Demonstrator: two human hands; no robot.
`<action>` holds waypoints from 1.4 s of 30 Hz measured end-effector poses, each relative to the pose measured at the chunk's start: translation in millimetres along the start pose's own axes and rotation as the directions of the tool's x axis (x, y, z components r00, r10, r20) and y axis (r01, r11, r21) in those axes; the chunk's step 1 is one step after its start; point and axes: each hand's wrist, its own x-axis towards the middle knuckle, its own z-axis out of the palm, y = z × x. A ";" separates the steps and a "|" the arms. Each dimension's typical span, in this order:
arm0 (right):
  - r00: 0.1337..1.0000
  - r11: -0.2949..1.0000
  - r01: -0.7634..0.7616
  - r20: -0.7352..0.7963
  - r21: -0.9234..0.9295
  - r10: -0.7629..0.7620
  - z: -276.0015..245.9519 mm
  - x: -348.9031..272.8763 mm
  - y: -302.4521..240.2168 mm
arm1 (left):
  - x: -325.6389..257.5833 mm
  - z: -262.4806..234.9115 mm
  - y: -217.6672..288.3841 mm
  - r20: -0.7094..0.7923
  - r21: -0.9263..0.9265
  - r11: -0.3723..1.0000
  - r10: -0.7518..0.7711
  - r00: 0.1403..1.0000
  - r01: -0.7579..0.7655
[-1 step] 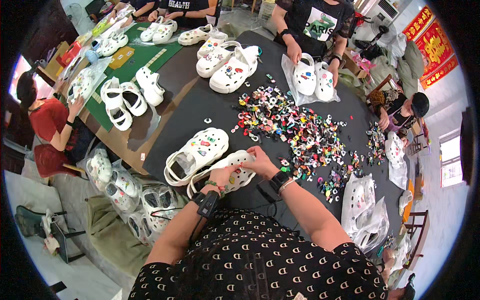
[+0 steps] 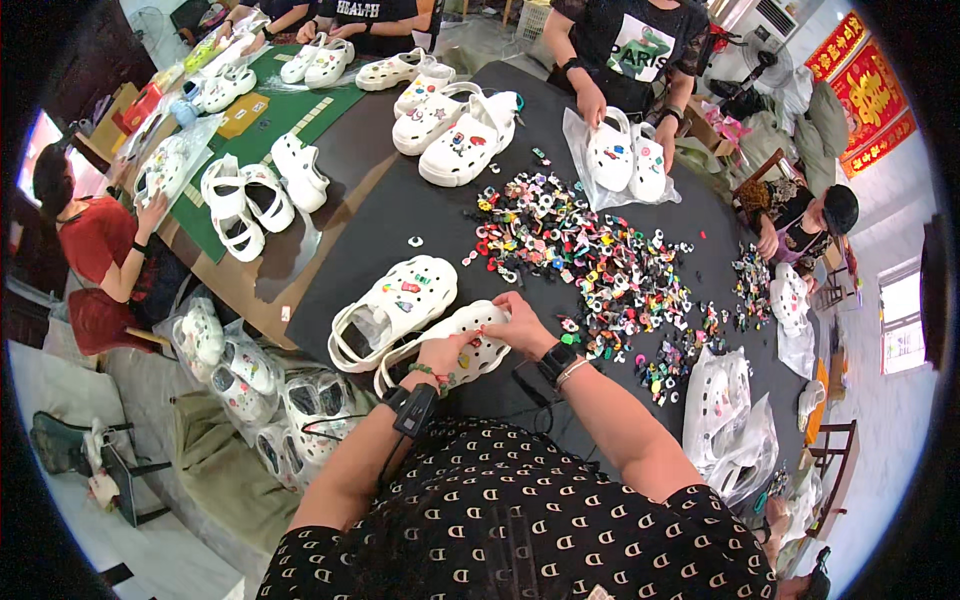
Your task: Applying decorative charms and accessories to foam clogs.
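A white perforated clog [image 2: 487, 352] lies on the dark table right in front of me, its toe pointing up and right. My left hand [image 2: 447, 356] is closed on its near side, with the thumb on the upper. My right hand [image 2: 518, 326] grips the far side near the toe, fingertips pressed on the upper. A small red charm shows between both hands; whether the fingers pinch it I cannot tell. Just left of this clog rests its match, a second white clog [image 2: 420, 288] with several coloured charms on it.
A large heap of loose charms [image 2: 590, 260] spreads over the table to the right. Decorated clogs [image 2: 466, 140] stand at the back, and bagged clogs [image 2: 716, 400] at the right. Across the table a co-worker's hands [image 2: 590, 103] hold another pair. More bagged clogs [image 2: 315, 405] sit lower left.
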 end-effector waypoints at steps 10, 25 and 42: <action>0.999 0.995 -0.030 -0.048 -0.092 0.026 8.2 -6.0 -16.5 | -12.7 4.1 5.1 -0.021 -0.635 0.750 -0.258 0.966 0.186; 0.992 0.997 -0.071 0.101 -0.016 0.072 1.9 12.9 0.1 | -10.6 9.0 -12.3 -0.015 -0.438 0.887 -0.173 0.985 0.149; 0.929 0.987 0.160 0.332 0.032 -0.161 -8.1 -41.9 -10.8 | -68.1 -38.6 -18.2 0.169 -0.575 0.756 -0.264 0.950 0.313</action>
